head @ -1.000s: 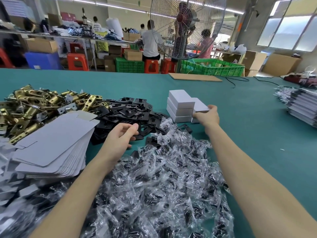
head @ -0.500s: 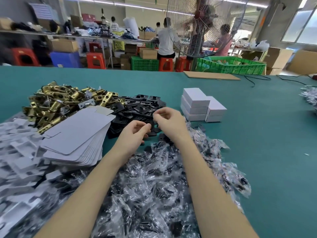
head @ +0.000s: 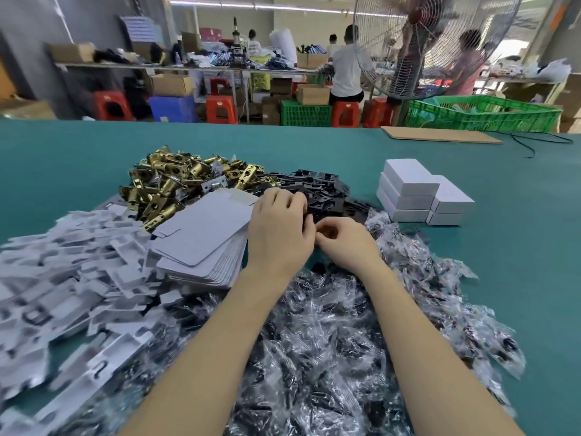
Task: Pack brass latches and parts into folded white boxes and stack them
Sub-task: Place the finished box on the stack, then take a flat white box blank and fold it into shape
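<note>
left hand [head: 278, 229] fingers curled down into black plates [head: 327, 196] – grip itself hidden, can't tell. right hand [head: 342, 243] fingers curled, pinching something tiny. brass latches [head: 176, 184] piled behind flat box blanks [head: 204, 240]; folded white boxes [head: 418, 196] stacked right on counter [head: 518, 247].

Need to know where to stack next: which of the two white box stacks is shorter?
The right-hand stack of white boxes, two high. The stack touching it on the left is three high and sits nearer the black plates.
</note>
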Tool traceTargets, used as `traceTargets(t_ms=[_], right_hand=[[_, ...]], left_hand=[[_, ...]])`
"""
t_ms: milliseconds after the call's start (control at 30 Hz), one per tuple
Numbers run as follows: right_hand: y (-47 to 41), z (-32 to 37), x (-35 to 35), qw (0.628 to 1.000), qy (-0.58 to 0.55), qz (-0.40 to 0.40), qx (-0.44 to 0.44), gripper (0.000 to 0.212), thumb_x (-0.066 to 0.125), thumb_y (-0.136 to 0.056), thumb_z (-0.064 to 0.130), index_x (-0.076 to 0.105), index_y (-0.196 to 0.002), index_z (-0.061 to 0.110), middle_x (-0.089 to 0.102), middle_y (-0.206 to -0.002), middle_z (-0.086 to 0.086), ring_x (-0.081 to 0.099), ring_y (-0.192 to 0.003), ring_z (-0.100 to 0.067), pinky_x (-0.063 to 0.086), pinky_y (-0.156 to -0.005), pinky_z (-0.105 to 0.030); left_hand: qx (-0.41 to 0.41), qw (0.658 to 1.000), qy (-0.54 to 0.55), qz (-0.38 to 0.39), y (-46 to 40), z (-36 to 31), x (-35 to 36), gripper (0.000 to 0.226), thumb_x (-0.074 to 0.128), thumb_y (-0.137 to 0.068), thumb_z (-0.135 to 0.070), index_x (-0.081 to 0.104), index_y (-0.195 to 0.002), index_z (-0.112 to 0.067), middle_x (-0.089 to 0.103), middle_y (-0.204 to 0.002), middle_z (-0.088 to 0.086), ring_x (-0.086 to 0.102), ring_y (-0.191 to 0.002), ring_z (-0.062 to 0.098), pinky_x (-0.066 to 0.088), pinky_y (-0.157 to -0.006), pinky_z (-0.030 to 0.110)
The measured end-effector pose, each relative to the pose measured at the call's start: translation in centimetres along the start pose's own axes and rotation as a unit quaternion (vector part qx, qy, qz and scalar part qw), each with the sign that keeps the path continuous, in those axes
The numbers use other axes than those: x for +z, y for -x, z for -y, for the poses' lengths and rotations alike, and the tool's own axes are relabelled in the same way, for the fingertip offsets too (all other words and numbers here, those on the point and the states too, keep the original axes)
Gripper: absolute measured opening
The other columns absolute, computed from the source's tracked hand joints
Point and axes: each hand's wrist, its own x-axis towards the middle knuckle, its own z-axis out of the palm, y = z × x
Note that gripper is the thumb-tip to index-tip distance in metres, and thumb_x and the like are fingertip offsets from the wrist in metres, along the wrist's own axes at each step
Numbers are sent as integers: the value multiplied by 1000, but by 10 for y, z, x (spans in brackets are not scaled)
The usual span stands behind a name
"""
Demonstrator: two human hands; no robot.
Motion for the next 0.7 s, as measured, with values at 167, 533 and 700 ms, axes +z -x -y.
traceTargets(t_ms=[167, 533, 700], right_hand=[[1, 1, 0, 1000, -7, -2, -8, 16, 60, -89, 37, 65, -79, 48, 65, -79, 27, 61, -81, 0, 46, -63, -23], [4, -1, 2, 999, -36, -22, -12, 12, 62, -89, 36, 68, -82, 44, 69, -79, 24, 63, -80, 1, 51, -66, -26], [8, 3, -2, 997, -69, -33, -16, 20, 59, -78, 36, 66, -97, 34, 69, -89, 21, 64, -86, -4, 52, -75, -31]], left_hand=[[-125, 961, -165, 181, 1, 3, -2, 61, 47, -97, -56, 49, -139, -12, 16, -165, 25, -1, -155, 41, 2, -124, 57], [-122, 966, -163, 160, -4, -7, -11, 79, 48, -95, -61, 35, -147, -3, 34, -157, 17, 26, -146, 36, 24, -119, 49], [-47, 996, -60, 52, -11, -22, -22, 75, 45, -99, -56, 30, -154, -7, 33, -159, 9, 27, -148, 28, 25, -119, 41]])
